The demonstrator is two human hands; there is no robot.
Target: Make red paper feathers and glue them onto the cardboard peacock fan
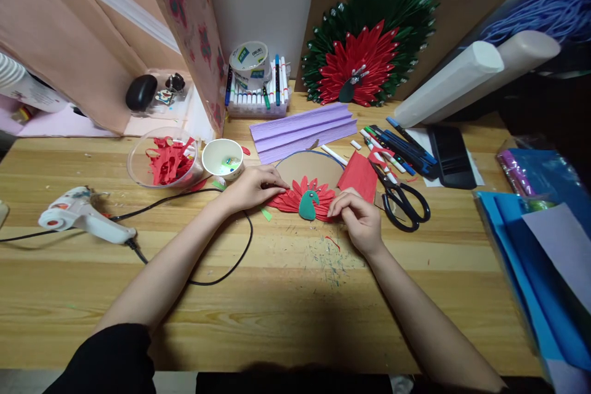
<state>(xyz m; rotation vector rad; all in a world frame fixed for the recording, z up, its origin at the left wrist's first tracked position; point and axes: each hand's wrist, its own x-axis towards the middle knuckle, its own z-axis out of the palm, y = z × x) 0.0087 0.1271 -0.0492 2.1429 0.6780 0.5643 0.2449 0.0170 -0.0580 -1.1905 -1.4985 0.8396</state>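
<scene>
A small paper peacock (pixel 307 199) lies on a cardboard disc (pixel 310 167) in the middle of the wooden table (pixel 286 295); it has red paper feathers and a teal body. My left hand (pixel 253 187) rests flat on the left red feathers, fingers stretched out and pressing them down. My right hand (pixel 359 217) is at the right edge of the feathers, its fingers curled and pinching a red feather there. A loose piece of red paper (pixel 359 175) lies just beyond my right hand.
Black scissors (pixel 402 199) lie right of the craft, and pens (pixel 401 146) lie behind them. A glue gun (pixel 83 214) with its black cord lies at left. A clear bowl of red paper bits (pixel 164 159), a white cup (pixel 223 159), purple folded paper (pixel 302 130), blue sheets (pixel 530 246) and a finished peacock (pixel 367 43) surround.
</scene>
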